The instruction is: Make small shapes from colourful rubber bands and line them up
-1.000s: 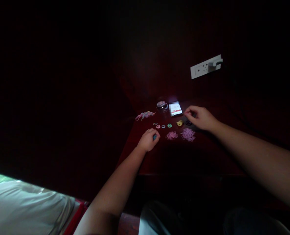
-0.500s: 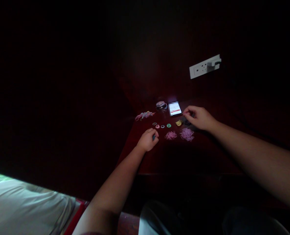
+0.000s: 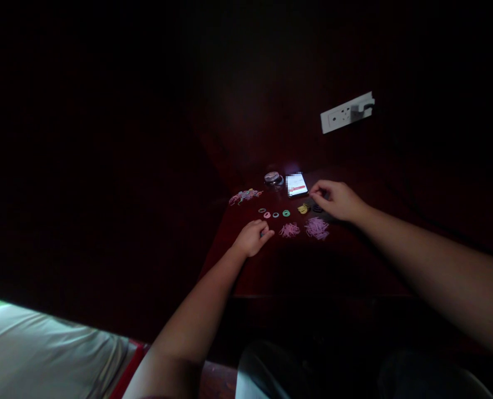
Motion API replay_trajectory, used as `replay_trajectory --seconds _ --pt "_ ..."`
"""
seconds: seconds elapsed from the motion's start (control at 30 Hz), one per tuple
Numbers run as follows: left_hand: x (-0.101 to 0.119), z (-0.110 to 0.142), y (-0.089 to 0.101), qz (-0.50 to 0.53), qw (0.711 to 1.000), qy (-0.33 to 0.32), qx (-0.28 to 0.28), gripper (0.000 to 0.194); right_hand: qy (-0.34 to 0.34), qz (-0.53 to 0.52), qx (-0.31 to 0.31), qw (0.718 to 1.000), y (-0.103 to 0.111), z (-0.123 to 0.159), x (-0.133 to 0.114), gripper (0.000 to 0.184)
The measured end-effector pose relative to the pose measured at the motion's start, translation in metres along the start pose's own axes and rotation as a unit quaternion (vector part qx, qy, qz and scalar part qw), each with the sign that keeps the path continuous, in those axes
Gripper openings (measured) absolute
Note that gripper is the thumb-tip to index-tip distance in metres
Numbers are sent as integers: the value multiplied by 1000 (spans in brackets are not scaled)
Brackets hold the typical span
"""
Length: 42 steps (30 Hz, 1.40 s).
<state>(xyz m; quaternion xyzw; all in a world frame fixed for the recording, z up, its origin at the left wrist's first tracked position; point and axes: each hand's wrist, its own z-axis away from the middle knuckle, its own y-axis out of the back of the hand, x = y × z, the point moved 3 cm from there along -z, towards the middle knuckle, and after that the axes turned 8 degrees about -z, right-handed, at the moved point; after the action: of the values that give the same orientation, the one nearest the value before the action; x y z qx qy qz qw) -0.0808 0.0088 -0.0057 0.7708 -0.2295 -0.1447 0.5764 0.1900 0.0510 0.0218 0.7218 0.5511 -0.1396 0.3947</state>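
My left hand (image 3: 252,238) rests on the dark red table with its fingers curled round some blue hair ties (image 3: 263,234), mostly hidden by the fingers. Just beyond it lie a pink hair tie (image 3: 267,215) and a green hair tie (image 3: 286,213). My right hand (image 3: 333,198) hovers beside the phone (image 3: 297,185), thumb and forefinger pinched together; whatever is between them is too small to make out. Under it are black hair ties (image 3: 318,209), with yellow hair ties (image 3: 303,209) to their left. Nearer me are a pink pile (image 3: 290,230) and a purple pile (image 3: 316,228) of hair ties.
A mixed heap of coloured hair ties (image 3: 245,197) lies at the table's far left. Beside the phone stands a round clear container (image 3: 273,178). A white socket strip (image 3: 346,113) with a plug is on the dark wall behind. The table's front edge (image 3: 291,296) faces me.
My left thumb has stretched out to the right, and less of the blue hair ties shows. My right hand stays pinched in nearly the same place.
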Motion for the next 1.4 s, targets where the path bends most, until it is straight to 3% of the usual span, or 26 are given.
replay_trajectory --seconds 0.47,0.73,0.8,0.9,0.97,1.03,1.13,1.23,1.4 --pt "2 -3 -2 6 999 41 31 39 -6 1 -9 1000 0 0 6 14" --pt "-4 0 -2 93 991 61 79 42 -8 4 -14 1000 1 -1 10 14" --pt "-13 -1 -5 181 975 83 95 43 -8 5 -15 1000 1 -1 11 14" --pt "-29 -3 -12 333 921 161 126 48 -8 3 -14 1000 2 -1 10 14" --pt "-37 -5 -15 391 886 202 145 50 -11 1 -15 1000 2 0 8 14" --pt "-40 -6 -16 410 873 214 156 50 -14 0 -16 1000 2 0 7 14" --pt "-40 -6 -14 389 880 214 166 46 -15 2 -14 1000 3 0 8 14" --pt "-36 0 -10 303 910 221 174 39 -17 -1 -18 1000 3 0 11 14" --pt "-14 20 2 73 972 198 100 34 -28 -2 -18 999 3 0 14 14"
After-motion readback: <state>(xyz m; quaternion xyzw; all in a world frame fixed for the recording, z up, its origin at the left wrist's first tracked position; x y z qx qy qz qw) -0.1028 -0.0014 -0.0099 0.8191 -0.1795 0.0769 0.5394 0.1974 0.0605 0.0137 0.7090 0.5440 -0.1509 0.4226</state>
